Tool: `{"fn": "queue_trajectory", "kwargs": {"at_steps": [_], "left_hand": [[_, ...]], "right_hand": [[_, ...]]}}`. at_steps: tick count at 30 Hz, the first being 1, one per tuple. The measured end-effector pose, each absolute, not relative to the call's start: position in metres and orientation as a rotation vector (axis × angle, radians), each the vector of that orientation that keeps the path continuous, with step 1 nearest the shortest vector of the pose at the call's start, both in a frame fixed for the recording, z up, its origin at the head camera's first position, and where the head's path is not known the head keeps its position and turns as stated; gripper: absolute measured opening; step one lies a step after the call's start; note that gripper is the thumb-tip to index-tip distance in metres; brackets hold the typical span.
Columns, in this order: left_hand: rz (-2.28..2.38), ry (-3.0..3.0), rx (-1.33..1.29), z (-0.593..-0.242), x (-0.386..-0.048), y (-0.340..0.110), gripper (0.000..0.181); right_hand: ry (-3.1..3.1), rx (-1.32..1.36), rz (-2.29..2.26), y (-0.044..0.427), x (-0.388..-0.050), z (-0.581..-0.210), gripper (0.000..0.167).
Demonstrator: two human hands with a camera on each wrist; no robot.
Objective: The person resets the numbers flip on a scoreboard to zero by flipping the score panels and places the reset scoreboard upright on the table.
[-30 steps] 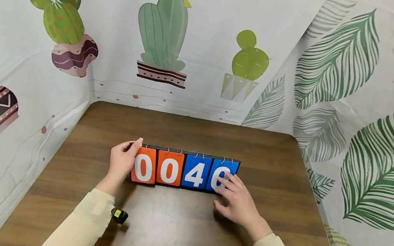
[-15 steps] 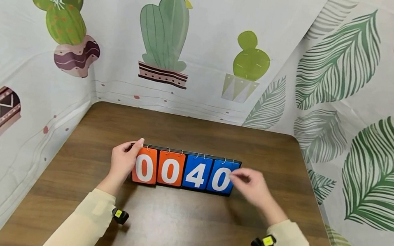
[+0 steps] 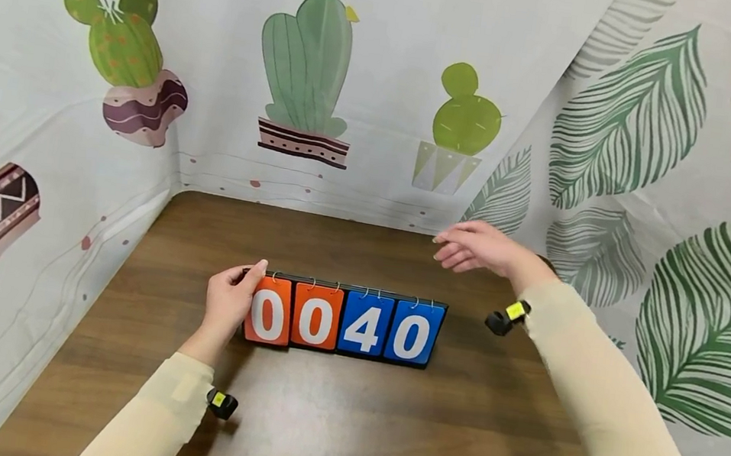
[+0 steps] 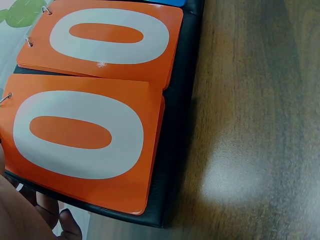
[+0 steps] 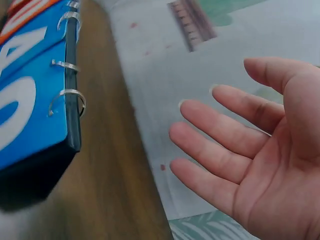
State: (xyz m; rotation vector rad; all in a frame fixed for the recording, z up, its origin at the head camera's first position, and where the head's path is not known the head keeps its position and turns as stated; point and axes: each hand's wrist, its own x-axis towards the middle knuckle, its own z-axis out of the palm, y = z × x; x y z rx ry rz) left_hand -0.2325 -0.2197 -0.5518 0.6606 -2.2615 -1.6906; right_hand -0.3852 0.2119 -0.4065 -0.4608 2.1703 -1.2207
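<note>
A flip scoreboard stands in the middle of the table, showing 0 0 on orange cards and 4 0 on blue cards. Metal rings bind the cards along its black top edge. At the scoreboard's left end, my left hand grips the upper corner, thumb in front and fingers behind. Up beyond the right end, my right hand hangs in the air, apart from the board. In the right wrist view its fingers are spread and relaxed, the palm holding nothing.
The board stands on a brown wood-grain table. Behind and beside it hang white cloths printed with cacti and leaves. A small black camera is worn on the left wrist, another camera on the right.
My right hand has left the rightmost blue card and moved up and back, beyond the board. The rightmost card, partly covered earlier, now shows fully. My left hand keeps its grip.
</note>
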Motion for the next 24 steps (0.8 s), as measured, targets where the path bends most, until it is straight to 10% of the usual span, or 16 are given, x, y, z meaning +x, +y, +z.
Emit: {"fn": "queue_trajectory", "kwargs": {"at_steps": [24], "left_hand": [[-1.659, -2.244, 0.64, -0.551, -0.23, -0.219, 0.063]], "right_hand": [[1.917, -0.409, -0.47, 0.104, -0.399, -0.46, 0.06]]}}
